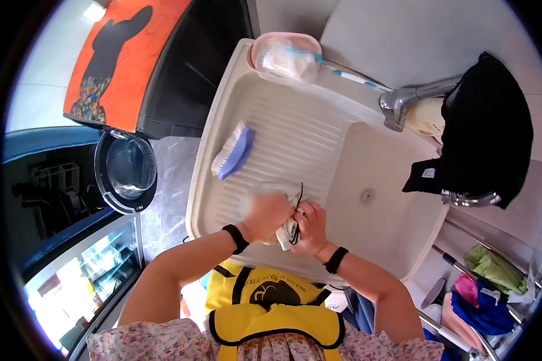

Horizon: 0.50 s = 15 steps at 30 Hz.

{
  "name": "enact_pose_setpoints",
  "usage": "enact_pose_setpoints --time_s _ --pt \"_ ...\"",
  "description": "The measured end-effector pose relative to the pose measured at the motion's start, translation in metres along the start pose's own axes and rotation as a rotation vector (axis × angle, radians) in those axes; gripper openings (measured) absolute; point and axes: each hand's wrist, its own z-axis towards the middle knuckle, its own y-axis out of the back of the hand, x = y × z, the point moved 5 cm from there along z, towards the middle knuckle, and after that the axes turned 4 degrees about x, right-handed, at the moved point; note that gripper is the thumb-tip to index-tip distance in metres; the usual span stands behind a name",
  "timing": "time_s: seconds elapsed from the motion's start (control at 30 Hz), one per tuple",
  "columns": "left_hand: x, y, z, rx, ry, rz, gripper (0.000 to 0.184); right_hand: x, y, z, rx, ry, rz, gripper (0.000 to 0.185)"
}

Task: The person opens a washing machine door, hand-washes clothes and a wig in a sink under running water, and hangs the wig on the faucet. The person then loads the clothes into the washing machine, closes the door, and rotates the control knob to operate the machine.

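A small whitish wet cloth with a black cord (288, 233) is bunched between my hands, over the ribbed slope of the sink (277, 129). My right hand (311, 227) is closed around its right side, fingers curled over the fabric. Against the cloth's left side lies my left hand (267, 215); its fingers are smeared by motion, so their grip does not show. Up and to the left on the ribs rests a purple scrub brush (237, 153) with white bristles.
A pink basin (312, 43) holding a white bag sits on the sink's back rim, beside a toothbrush (358, 79). Black fabric (489, 132) hangs over the right side near the metal faucet (394, 108). The drain (367, 195) lies right of my hands. Clothes (480, 307) hang on rails at lower right.
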Motion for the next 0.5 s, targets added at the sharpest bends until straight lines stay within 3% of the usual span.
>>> enact_pose_setpoints --time_s 0.03,0.13,0.27,0.37,0.5 --pt "0.003 -0.001 0.006 0.077 0.026 -0.022 0.061 -0.001 0.002 0.006 -0.008 -0.006 0.006 0.059" --pt "0.011 0.005 0.011 -0.129 -0.037 -0.144 0.059 -0.01 0.007 0.022 0.017 0.005 0.046 0.051" --pt "0.019 0.011 0.022 -0.148 -0.023 -0.264 0.057 -0.028 0.004 0.039 0.1 0.027 0.125 0.047" --pt "0.028 0.016 0.033 -0.116 0.01 -0.337 0.056 -0.04 0.005 0.062 0.333 -0.018 0.19 0.045" --pt "0.03 0.024 0.037 -0.127 0.026 -0.354 0.055 -0.045 0.005 0.065 0.226 0.002 0.317 0.044"
